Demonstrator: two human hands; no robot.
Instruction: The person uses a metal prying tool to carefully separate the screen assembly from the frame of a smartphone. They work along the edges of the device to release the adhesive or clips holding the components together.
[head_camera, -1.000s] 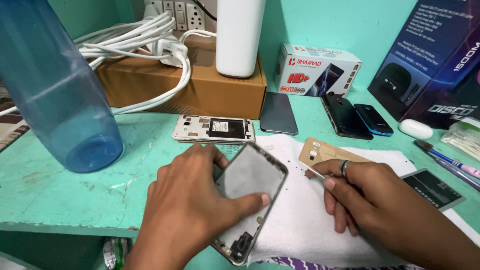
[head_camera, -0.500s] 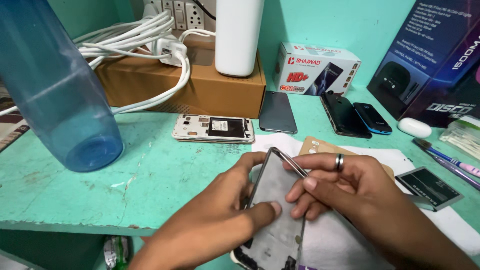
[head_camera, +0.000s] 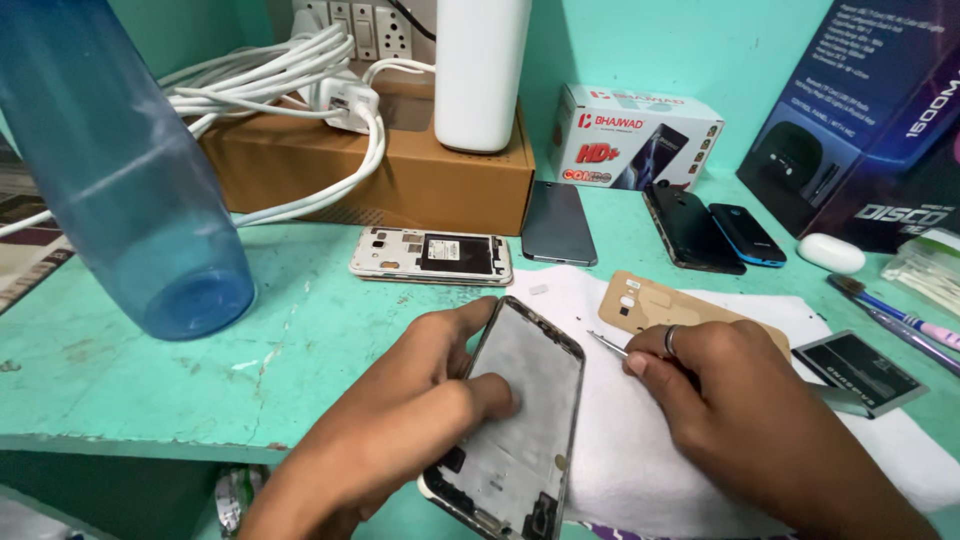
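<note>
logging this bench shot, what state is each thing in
phone frame: stripped, tilted up, held by left hand
metal tool: pinched in right hand, tip near frame edge
opened phone: flat, insides showing
gold back cover: off, on white cloth
battery: out, lying loose
blue bottle: upright

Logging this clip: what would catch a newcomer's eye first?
The left hand steadies a stripped phone frame at centre front on a white cloth, while the right hand holds a thin metal tool beside it. A big blue bottle looms at far left on the green table.
</note>
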